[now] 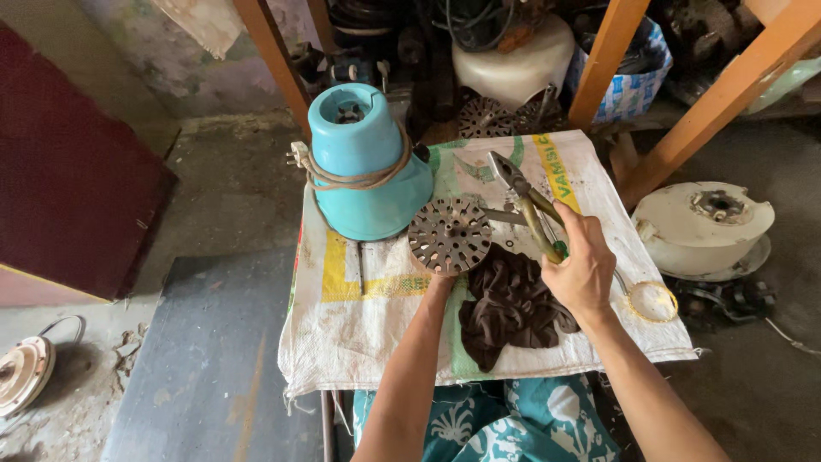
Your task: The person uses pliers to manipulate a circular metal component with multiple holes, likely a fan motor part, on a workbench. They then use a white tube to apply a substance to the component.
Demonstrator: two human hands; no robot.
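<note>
Nearest, teal patterned cloth (505, 423) covers the person's lap below the surface edge. Both forearms reach up over a white woven sack (359, 325) spread on the surface. A crumpled dark brown rag (509, 304) lies on the sack between the arms. The right hand (583, 269) sits just right of the rag, its fingers closed around the yellow-green handles of a pair of pliers (523, 201), whose grey nose points up and to the left, away from the person. The left hand (440, 278) is mostly hidden behind a round, dark, perforated metal disc (450, 234) with slots around its rim; it holds the disc up from below, though its fingers cannot be seen. The pliers' nose lies just right of the disc. Farther left on the sack stands a teal mixer base (368, 162) with its cord (355, 180) wound around it. On the floor at right rests a cream motor housing (703, 224). Farthest, orange wooden shelf legs (603, 60) frame cluttered spare parts
</note>
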